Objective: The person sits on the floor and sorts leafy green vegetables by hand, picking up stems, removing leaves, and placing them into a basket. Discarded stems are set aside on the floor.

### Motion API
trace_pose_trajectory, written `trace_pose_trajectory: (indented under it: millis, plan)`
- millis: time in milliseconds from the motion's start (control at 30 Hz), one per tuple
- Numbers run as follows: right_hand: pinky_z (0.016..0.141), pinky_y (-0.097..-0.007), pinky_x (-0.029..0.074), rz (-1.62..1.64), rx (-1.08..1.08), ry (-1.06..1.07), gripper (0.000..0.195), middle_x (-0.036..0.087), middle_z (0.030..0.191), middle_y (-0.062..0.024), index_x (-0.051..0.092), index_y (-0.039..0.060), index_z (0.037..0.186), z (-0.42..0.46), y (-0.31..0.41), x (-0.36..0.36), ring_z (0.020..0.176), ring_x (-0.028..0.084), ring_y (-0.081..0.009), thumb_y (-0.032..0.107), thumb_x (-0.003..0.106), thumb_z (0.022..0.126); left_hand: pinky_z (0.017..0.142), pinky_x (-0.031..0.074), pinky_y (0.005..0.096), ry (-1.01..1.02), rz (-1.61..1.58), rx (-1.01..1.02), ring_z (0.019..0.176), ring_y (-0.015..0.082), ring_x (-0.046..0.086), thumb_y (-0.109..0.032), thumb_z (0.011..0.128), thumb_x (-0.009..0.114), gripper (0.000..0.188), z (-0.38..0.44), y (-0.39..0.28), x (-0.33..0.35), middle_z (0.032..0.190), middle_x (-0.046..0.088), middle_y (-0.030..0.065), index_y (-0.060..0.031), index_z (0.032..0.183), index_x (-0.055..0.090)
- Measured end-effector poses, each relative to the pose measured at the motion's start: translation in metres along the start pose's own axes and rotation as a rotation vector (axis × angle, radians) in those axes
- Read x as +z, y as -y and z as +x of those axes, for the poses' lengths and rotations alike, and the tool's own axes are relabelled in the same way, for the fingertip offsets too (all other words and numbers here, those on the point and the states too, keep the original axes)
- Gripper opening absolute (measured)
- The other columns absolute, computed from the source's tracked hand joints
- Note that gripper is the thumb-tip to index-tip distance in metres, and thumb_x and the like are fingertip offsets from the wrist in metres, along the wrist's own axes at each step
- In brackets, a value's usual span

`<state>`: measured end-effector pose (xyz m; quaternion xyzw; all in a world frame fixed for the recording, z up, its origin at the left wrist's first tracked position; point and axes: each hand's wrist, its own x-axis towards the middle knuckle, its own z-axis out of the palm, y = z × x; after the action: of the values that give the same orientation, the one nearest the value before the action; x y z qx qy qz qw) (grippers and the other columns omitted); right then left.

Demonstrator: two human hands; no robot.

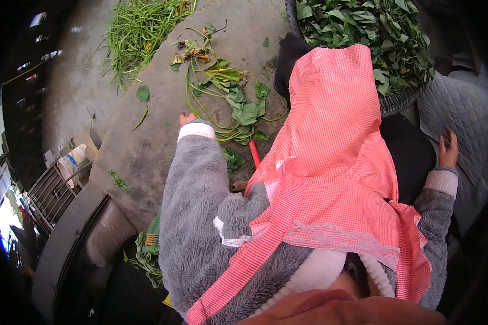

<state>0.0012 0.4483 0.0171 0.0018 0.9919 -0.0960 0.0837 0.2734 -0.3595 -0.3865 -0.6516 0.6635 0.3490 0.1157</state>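
Observation:
My left hand (187, 118) reaches down to the concrete floor, mostly hidden behind its white sleeve cuff. Long green stems of wilting leafy vines (244, 109) lie right beside it; whether the fingers hold any cannot be told. On the other side, my right hand (450, 148) rests at a grey quilted cover (455, 105), thumb and fingers apart, nothing visible in it. A red-and-white checked apron (333, 97) spreads over my lap. Beyond my knees stands a dark woven basket (402, 101) heaped with green leaves (358, 32).
A pile of stripped green stems (146, 36) lies on the floor at the upper left. A red handle-like rod (254, 152) shows beside the apron. Further left are a white bucket (73, 160), a metal rack (51, 199) and a plastic-wrapped bundle (107, 233). More greens (146, 260) lie behind my left arm.

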Motion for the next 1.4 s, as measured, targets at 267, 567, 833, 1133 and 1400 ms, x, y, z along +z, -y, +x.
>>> trace_pose_trajectory:
  millis: [267, 567, 833, 1133, 1400]
  plan:
    - [0.084, -0.029, 0.049, 0.071, 0.106, 0.167, 0.042, 0.055, 0.127, -0.0072, 0.052, 0.0078, 0.128, 0.006, 0.034, 0.006, 0.096, 0.06, -0.0145, -0.001, 0.059, 0.087, 0.101, 0.04, 0.0414, -0.056, 0.11, 0.068, 0.117, 0.0382, 0.052, -0.019, 0.072, 0.062, 0.068, 0.011, -0.031, 0.011, 0.127, 0.053, 0.0258, -0.0027, 0.136, 0.043]
    - [0.087, -0.0293, 0.047, 0.164, 0.173, 0.3, 0.042, 0.059, 0.12, -0.0078, 0.052, 0.0074, 0.128, 0.01, 0.054, 0.006, 0.097, 0.059, -0.0156, -0.003, 0.057, 0.088, 0.056, 0.049, 0.0366, 0.293, -0.352, -0.024, 0.057, 0.0217, 0.055, -0.023, 0.083, 0.067, 0.051, 0.016, -0.072, 0.024, 0.073, 0.058, 0.0098, -0.0011, 0.126, 0.05]
    - [0.088, -0.0299, 0.047, 0.131, 0.146, 0.341, 0.04, 0.062, 0.112, -0.0091, 0.053, 0.0032, 0.127, 0.012, 0.044, 0.037, 0.099, 0.06, -0.0173, -0.002, 0.058, 0.087, 0.044, 0.038, 0.0222, 0.276, -0.897, 0.459, 0.05, 0.0039, 0.037, -0.015, 0.096, 0.054, 0.025, -0.089, -0.143, -0.082, 0.063, 0.043, -0.0047, 0.0038, 0.111, 0.059]
    - [0.08, -0.0312, 0.049, 0.154, -0.051, 0.265, 0.041, 0.064, 0.101, -0.0101, 0.056, 0.0073, 0.125, 0.024, 0.082, 0.06, 0.084, 0.061, -0.017, -0.002, 0.061, 0.085, 0.061, 0.047, 0.0289, -0.594, -0.228, 0.75, 0.069, 0.0131, 0.058, -0.014, 0.091, 0.06, 0.023, -0.166, -0.171, -0.162, 0.079, 0.068, 0.0122, 0.0045, 0.103, 0.066]
    - [0.077, -0.0309, 0.049, 0.173, -0.072, 0.236, 0.039, 0.063, 0.094, -0.008, 0.057, 0.0079, 0.122, 0.007, 0.099, 0.055, 0.077, 0.06, -0.016, -0.002, 0.061, 0.085, 0.067, 0.049, 0.032, -0.803, -0.224, 0.783, 0.072, 0.0228, 0.064, -0.012, 0.089, 0.059, 0.023, -0.192, -0.173, -0.198, 0.085, 0.069, 0.0177, 0.0055, 0.103, 0.066]
